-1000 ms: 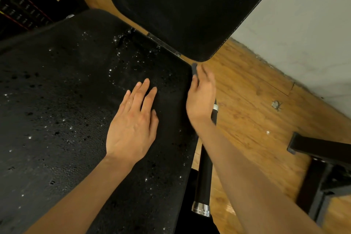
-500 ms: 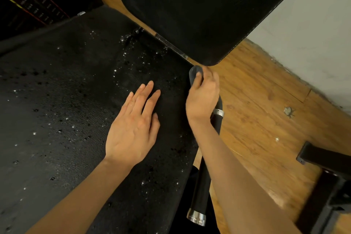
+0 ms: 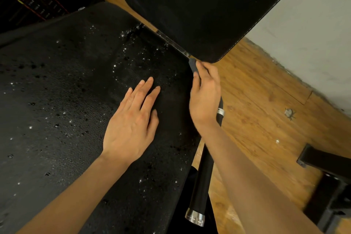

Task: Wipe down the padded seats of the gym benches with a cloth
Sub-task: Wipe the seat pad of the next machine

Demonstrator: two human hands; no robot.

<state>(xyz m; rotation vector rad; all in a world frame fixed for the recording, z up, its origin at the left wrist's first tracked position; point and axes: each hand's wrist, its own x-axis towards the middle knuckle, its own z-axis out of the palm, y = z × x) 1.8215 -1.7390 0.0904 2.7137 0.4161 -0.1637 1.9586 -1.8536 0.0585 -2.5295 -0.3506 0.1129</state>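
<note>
Seat (image 3: 66, 100) edge, cloth (image 3: 192, 64) alongside.

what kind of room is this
Most likely a gym: a black padded bench seat with its angled back pad, a numbered weight stack at top left, and a chrome-capped handle beside the seat.

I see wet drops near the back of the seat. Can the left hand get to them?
Probably yes. The left hand lies flat on the seat, and nothing lies between its fingertips and the drops.
</note>
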